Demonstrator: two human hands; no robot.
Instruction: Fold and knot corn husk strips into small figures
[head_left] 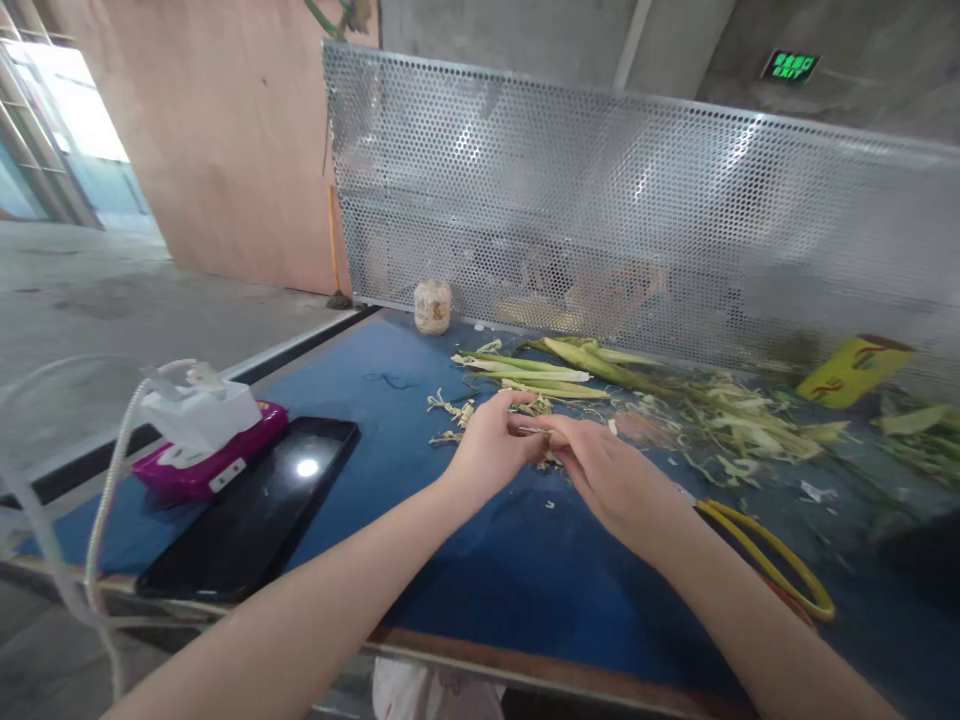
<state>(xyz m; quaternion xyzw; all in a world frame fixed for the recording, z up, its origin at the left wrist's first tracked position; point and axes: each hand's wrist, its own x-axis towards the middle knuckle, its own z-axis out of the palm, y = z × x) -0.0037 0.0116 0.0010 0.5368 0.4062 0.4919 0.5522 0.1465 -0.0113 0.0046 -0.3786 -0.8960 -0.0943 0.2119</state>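
Note:
My left hand (489, 440) and my right hand (611, 475) meet over the middle of the blue table, both closed with fingertips pinched together. Between them shows a thin pale strip (534, 430), which looks like corn husk; the fingers hide most of it. Just beyond and left of my left hand lie small twisted husk pieces (452, 410). Green and pale corn husk leaves (536, 372) are spread behind the hands. To the right is a heap of shredded husk (739, 425). Yellow-handled scissors (780, 560) lie partly under my right forearm.
A black phone (251, 505) and a magenta power strip (210, 460) with a white plug (202, 410) and cables occupy the left side. A perforated metal panel (600, 190) borders the back. A pale jar-like roll (433, 306) and a yellow can (853, 372) stand near it.

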